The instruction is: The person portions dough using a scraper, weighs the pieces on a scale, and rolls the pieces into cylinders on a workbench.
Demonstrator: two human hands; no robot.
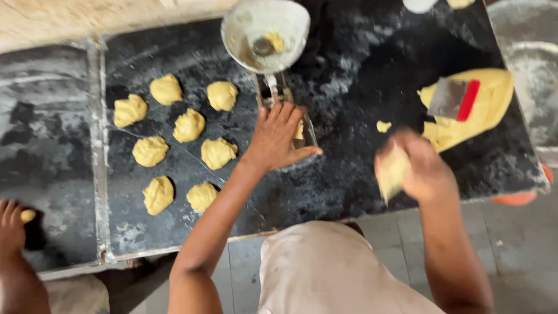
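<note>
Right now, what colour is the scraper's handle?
Red, on the scraper lying on the yellow dough slab; head view.

Dark stone counter (pixel 360 174), dusted with flour, fills most of the frame; a metal strip (pixel 97 145) divides it at left. Pale wooden board (pixel 70 20) along the upper left. Grey tiled floor (pixel 523 244) at lower right, evenly lit.

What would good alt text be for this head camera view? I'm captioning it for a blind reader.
Seen from above, a person's right hand holds a piece of yellow dough while the left hand rests beside a weighing scale on a floured black counter. Eight dough lumps lie left; a scraper sits on the dough mass right.
</note>
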